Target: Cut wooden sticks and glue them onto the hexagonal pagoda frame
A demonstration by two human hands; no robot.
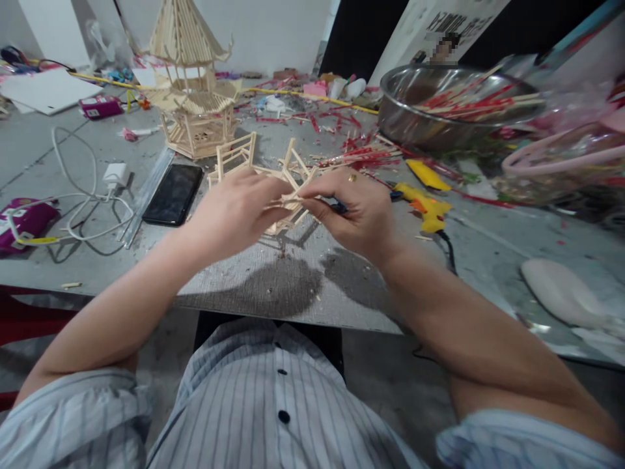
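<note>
My left hand (244,205) and my right hand (354,208) meet over the table, fingertips pinched together on thin pale wooden sticks (291,195). Just under and behind them stands a partly built frame of wooden sticks (237,153), with railing-like panels rising from it; my hands cover much of its front. A dark blue object (336,204) shows beneath the fingers of my right hand; its kind and whether it is held I cannot tell. Right of that hand lies a yellow glue gun (427,207). Behind my left hand stands a wooden-stick pagoda model (198,127) with a pointed roof.
A black phone (172,194) lies left, near a white charger (116,176) with looped cable. Red-wrapped sticks (366,154) lie scattered at the back. A metal bowl (398,124) holds more sticks. A pink-rimmed basket (551,159) and a white mouse-like object (561,293) are at right.
</note>
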